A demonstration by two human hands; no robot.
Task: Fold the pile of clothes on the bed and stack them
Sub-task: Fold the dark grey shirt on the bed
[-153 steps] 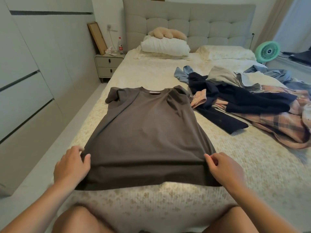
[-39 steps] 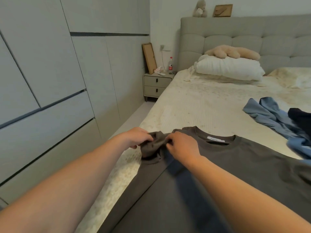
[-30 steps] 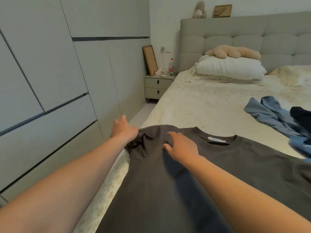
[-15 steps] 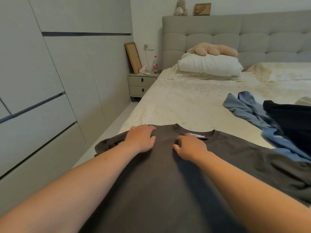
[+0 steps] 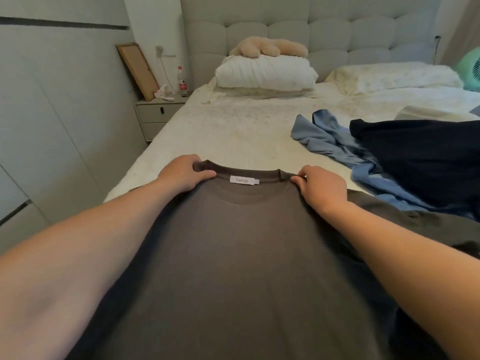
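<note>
While the brown T-shirt (image 5: 246, 255) lies flat on the bed (image 5: 233, 133), the left hand (image 5: 181, 175) pinches its collar at one shoulder and the right hand (image 5: 322, 188) pinches the opposite shoulder; blue garment (image 5: 330, 141) and dark garment (image 5: 420, 152) lie beside it.

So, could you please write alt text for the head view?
Both hands, left and right, pinch the collar of a brown T-shirt lying flat on a bed; unfolded clothes lie to the right.
</note>
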